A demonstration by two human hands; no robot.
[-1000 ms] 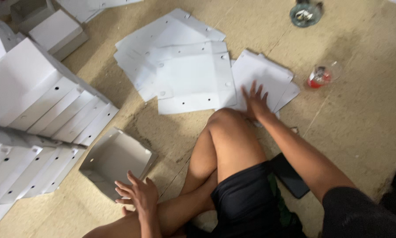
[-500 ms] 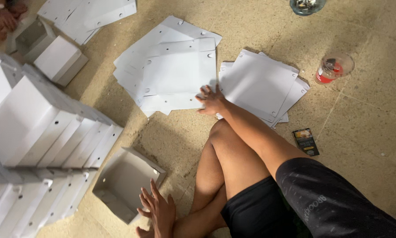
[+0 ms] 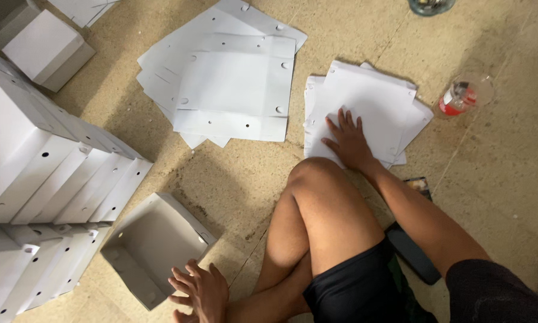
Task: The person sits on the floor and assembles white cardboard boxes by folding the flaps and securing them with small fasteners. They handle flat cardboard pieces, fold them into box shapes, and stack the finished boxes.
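We're seeing the right hand (image 3: 348, 140) lying flat, fingers spread, grasping nothing, on the small stack of white card sheets (image 3: 370, 104) on the floor beside the knee. Sheets are looking light, thin, bendy and slippery; a loose corner is likely the best hold. Left hand (image 3: 200, 290) is resting open by the folded box (image 3: 152, 245), edge cropped.
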